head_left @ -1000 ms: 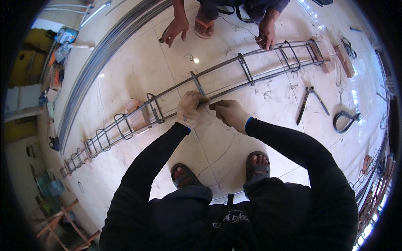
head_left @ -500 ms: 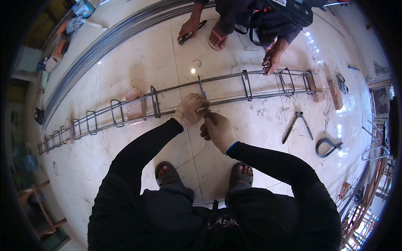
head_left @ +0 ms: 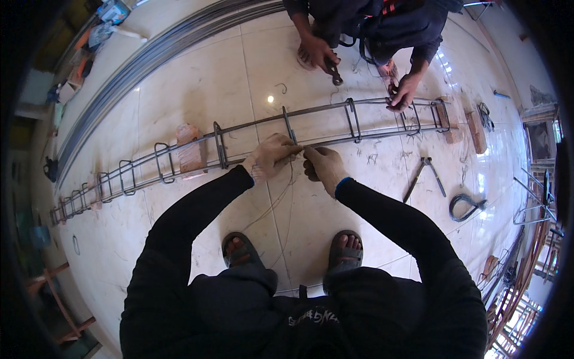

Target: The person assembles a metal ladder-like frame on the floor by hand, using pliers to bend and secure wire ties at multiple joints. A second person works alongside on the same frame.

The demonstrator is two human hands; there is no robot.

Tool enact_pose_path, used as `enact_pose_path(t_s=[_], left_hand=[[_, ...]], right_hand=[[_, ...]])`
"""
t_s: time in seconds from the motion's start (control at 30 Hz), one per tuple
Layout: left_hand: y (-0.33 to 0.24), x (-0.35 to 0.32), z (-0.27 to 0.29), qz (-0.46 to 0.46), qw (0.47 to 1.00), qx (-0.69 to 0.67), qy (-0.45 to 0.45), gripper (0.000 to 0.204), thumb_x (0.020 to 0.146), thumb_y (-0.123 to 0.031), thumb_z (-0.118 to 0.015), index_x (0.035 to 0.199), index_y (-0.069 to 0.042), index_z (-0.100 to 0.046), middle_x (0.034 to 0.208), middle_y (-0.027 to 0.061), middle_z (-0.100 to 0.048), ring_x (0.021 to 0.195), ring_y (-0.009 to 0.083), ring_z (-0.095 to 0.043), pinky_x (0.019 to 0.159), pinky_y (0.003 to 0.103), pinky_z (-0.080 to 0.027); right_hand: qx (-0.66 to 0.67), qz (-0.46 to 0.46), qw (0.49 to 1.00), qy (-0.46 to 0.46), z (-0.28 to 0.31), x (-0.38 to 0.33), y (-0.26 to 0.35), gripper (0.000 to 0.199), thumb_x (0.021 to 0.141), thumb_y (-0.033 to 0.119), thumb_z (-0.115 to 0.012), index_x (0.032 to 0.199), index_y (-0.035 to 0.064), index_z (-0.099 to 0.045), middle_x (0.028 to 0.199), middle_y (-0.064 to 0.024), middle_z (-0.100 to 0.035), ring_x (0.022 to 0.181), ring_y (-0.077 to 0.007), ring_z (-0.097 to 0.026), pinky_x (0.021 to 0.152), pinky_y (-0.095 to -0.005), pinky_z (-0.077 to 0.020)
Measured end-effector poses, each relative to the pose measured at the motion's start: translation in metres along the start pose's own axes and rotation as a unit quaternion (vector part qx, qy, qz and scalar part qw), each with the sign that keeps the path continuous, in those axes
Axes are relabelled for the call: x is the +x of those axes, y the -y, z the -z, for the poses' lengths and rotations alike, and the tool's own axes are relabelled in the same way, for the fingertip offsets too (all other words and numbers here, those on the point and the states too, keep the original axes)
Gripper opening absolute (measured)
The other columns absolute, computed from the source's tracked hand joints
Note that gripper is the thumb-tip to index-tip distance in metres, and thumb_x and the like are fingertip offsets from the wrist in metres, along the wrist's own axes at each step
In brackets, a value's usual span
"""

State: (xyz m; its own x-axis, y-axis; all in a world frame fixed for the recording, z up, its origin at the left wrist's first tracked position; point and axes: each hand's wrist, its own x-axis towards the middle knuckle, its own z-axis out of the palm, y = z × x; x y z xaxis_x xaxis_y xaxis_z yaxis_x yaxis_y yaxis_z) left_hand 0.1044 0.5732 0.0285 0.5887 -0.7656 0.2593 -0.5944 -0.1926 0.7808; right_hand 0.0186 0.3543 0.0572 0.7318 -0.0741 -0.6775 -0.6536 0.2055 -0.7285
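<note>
A long rebar cage [head_left: 251, 124] of straight bars and bent stirrups stretches across the tiled floor. My gloved left hand [head_left: 272, 157] pinches a thin tie wire [head_left: 291, 185] where one stirrup [head_left: 289, 122] meets the near bar. Just right of it, my gloved right hand [head_left: 326, 169] is closed, its thumb and finger pressed together at the same joint. Loose strands of the wire hang from the fingers toward my feet. The wire's tips are hidden between the gloves.
Opposite me a co-worker crouches, one hand [head_left: 403, 93] at the cage, the other holding a dark hand tool [head_left: 333, 72]. Bricks [head_left: 190, 149] support the cage. Pincers [head_left: 423, 173] and a wire coil [head_left: 466, 207] lie at right; long bars [head_left: 149, 63] lie far left.
My hands have drawn slightly apart at the joint, and wire strands now show below them. The co-worker's tool hand has lifted off the floor and moved right; the other hand shifted right along the cage.
</note>
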Motion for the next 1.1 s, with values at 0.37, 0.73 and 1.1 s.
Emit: enact_pose_path(t_s=[0.37,0.73,1.1], left_hand=[[0.008,0.004,0.008,0.015,1.000,-0.005,0.008,0.024,0.101,-0.015,-0.069,0.116,0.001,-0.078,0.116,0.0204,-0.073,0.114,0.0421,-0.067,0.100,0.050,-0.055],[0.017,0.005,0.006,0.085,0.995,-0.049,0.004,0.024,0.102,-0.015,-0.068,0.116,0.002,-0.078,0.110,0.0201,-0.075,0.110,0.0406,-0.069,0.100,0.050,-0.055],[0.008,0.006,0.007,0.028,0.999,0.007,0.015,0.025,0.103,-0.017,-0.069,0.117,0.001,-0.078,0.112,0.0213,-0.076,0.112,0.0413,-0.069,0.100,0.050,-0.055]], right_hand=[[0.099,-0.030,0.993,0.057,-0.023,-0.002,0.002,0.036,0.113,0.041,-0.069,0.114,0.0045,-0.071,0.089,-0.0031,-0.070,0.074,-0.0165,-0.070,0.065,-0.0310,-0.0580],[0.157,-0.094,0.981,0.069,-0.030,-0.004,0.013,0.029,0.113,0.036,-0.070,0.103,0.0091,-0.070,0.084,-0.0019,-0.068,0.068,-0.0152,-0.066,0.061,-0.0290,-0.0542],[0.191,-0.082,0.975,0.078,-0.023,0.006,-0.002,0.029,0.111,0.029,-0.071,0.090,0.0097,-0.066,0.075,-0.0028,-0.061,0.060,-0.0152,-0.058,0.054,-0.0316,-0.0469]])
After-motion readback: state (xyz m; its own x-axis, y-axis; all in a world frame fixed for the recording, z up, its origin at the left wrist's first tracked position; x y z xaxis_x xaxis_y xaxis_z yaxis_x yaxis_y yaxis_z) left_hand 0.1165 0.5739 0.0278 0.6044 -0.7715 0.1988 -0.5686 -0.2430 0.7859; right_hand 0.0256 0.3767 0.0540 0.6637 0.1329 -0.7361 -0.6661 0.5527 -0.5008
